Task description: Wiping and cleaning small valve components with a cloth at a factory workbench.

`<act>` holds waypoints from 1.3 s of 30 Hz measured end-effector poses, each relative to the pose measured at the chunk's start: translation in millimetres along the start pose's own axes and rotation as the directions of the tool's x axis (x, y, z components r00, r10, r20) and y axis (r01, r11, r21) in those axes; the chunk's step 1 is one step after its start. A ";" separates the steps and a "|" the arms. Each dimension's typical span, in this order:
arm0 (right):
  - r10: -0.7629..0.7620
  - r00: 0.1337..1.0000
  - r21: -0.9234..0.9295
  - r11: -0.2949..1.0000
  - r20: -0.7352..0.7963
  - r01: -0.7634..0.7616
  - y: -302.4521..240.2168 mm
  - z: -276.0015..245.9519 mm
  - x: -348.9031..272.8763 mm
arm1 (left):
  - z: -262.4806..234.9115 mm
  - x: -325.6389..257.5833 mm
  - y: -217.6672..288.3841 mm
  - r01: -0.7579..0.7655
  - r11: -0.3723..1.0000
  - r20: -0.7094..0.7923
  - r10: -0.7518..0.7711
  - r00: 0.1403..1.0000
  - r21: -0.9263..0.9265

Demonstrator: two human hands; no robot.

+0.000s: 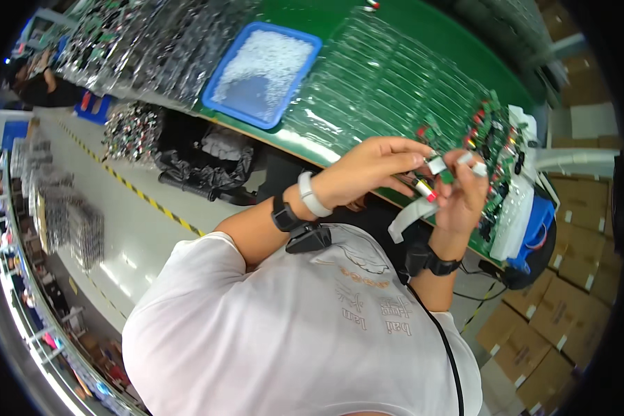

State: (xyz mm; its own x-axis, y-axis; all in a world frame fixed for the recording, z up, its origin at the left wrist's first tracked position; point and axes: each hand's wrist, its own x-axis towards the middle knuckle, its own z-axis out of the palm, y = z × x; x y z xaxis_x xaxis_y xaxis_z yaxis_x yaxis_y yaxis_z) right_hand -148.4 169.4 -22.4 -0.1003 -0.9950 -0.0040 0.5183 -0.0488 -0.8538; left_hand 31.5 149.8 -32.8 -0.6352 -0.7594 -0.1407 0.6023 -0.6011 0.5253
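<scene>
My left hand (378, 168) and my right hand (462, 191) meet above the near edge of the green table. Thumb and forefinger of my left hand pinch a small white piece (437, 165). My right hand's fingers close round a small green circuit board (446, 177) beside it. A small red, yellow and white cylinder (425, 189) sits between the hands, seemingly attached to the board; the link is hidden. White bits show at my right fingertips, too small to name. A white strip (408, 218) hangs below my right hand.
A blue tray (213, 97) of small white pieces stands left on the green table (312, 147). Clear plastic trays (374, 76) lie beyond my hands. Several circuit boards with wires (496, 139) pile up at right, beside a blue bin (539, 232). Cardboard boxes (555, 312) stack farther right.
</scene>
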 end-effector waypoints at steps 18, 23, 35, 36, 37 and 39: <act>0.089 0.981 -0.110 0.991 0.174 -0.070 6.3 -3.1 2.4 | -169.7 -91.1 156.7 0.480 -0.511 0.034 0.709 0.704 0.713; 0.102 0.961 -0.101 0.992 0.257 -0.078 5.3 2.7 8.3 | -148.0 -79.9 147.2 0.358 -0.136 -0.157 0.719 0.677 0.924; 0.246 0.916 -0.032 0.968 0.317 -0.249 2.4 22.7 -1.5 | -25.5 5.8 28.7 -0.352 0.846 -0.001 0.384 0.923 0.401; 0.261 0.915 -0.035 0.964 0.307 -0.263 2.4 22.3 -1.6 | -23.1 7.8 25.5 -0.363 0.831 0.013 0.395 0.919 0.422; 0.275 0.914 -0.036 0.960 0.298 -0.277 3.0 22.4 -1.0 | -21.4 9.4 24.0 -0.375 0.814 0.027 0.406 0.914 0.444; 0.287 0.914 -0.036 0.957 0.287 -0.289 3.5 20.6 -0.5 | -18.7 11.8 22.2 -0.379 0.813 0.033 0.408 0.913 0.443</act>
State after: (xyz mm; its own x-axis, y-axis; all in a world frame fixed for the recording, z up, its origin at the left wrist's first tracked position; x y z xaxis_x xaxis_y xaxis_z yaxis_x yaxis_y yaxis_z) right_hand -129.1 168.0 -14.7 0.3005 -0.9486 -0.0990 0.4939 0.2436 -0.8347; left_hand 46.4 122.9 -38.5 -0.3499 -0.9299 0.1132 0.5159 -0.0904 0.8519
